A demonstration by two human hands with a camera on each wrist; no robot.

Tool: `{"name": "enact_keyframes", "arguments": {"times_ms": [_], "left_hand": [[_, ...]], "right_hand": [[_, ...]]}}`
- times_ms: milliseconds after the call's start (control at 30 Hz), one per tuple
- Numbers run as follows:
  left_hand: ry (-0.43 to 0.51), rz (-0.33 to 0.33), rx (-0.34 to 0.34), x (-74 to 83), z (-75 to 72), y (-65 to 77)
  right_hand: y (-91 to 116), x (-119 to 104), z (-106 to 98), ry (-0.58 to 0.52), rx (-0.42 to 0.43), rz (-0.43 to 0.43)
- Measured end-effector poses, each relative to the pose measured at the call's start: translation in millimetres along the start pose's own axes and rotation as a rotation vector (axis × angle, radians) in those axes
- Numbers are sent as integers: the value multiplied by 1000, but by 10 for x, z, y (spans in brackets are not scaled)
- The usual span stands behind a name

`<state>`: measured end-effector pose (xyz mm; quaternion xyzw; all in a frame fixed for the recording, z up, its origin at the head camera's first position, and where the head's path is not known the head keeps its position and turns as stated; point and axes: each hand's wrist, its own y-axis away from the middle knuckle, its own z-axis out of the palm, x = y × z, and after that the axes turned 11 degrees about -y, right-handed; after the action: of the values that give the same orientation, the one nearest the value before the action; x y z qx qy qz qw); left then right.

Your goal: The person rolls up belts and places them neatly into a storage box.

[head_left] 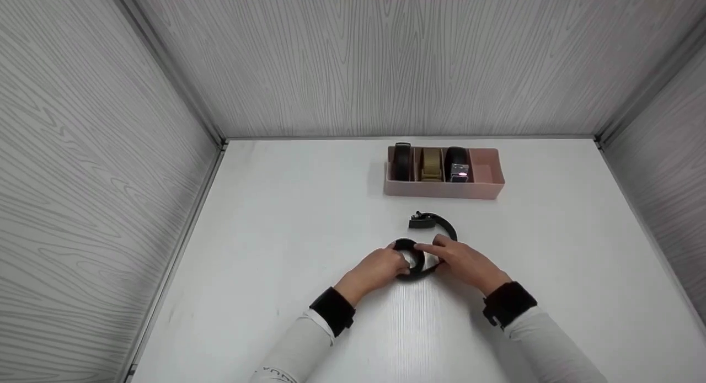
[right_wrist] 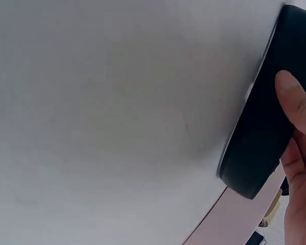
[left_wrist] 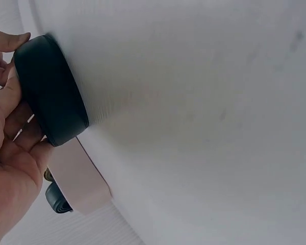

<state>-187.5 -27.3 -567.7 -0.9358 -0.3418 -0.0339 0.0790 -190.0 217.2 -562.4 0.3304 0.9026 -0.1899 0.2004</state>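
A black belt (head_left: 421,259) stands on its edge on the white table, its near-left part wound into an open coil. My left hand (head_left: 378,268) grips the coil from the left, some fingers inside the ring. My right hand (head_left: 466,263) holds the strap to the right of the coil, with one finger reaching to the coil's rim. In the right wrist view, its thumb lies flat on the strap (right_wrist: 265,107). Beyond the hands, the loose length curves back to the dark buckle end (head_left: 422,223).
A pink divided box (head_left: 441,190) stands behind the belt. Its compartments hold a rolled black belt (head_left: 402,165), a tan belt (head_left: 432,163) and another black belt (head_left: 456,155) with a shiny buckle; the rightmost compartment (head_left: 485,170) is bare. Wood-grain panels (head_left: 353,63) enclose the table.
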Motion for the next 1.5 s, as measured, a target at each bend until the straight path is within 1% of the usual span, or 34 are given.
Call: {"name": "enact_keyframes", "arguments": {"times_ms": [100, 167, 267, 367, 433, 533, 633, 800, 933, 1100, 1200, 1300, 1433, 1500], "left_hand": [[58, 13, 10, -4, 13, 9], [74, 12, -5, -4, 17, 3], [53, 14, -38, 2, -11, -16], [-20, 43, -56, -15, -13, -21], [-67, 58, -69, -30, -21, -13], [-106, 57, -92, -58, -26, 10], [-97, 32, -119, -85, -38, 37], [-80, 20, -145, -123, -65, 51], [-89, 21, -136, -124, -68, 43], [-143, 64, -107, -71, -66, 63], [-157, 82, -90, -49, -49, 65], [-120, 92, -86, -45, -45, 48], [-3, 113, -101, -71, -63, 7], [35, 125, -112, -92, -69, -7]], "right_hand": [[10, 19, -9, 14, -3, 4], [8, 33, -7, 43, 7, -25], [-19, 48, 11, 103, 18, -105], [-53, 46, 23, 132, 23, -163], [-79, 39, 30, 134, 22, -173], [-110, 23, 35, 113, 13, -174], [-132, 6, 50, 103, -1, -189], [-156, -20, 87, 87, -12, -230], [-165, -44, 116, 74, -1, -237], [-157, -65, 160, 56, 27, -244], [-145, -78, 173, 39, 27, -245], [-134, -86, 163, 15, 12, -239], [-138, -74, 121, -9, -10, -220], [-151, -67, 104, -12, -11, -209]]}}
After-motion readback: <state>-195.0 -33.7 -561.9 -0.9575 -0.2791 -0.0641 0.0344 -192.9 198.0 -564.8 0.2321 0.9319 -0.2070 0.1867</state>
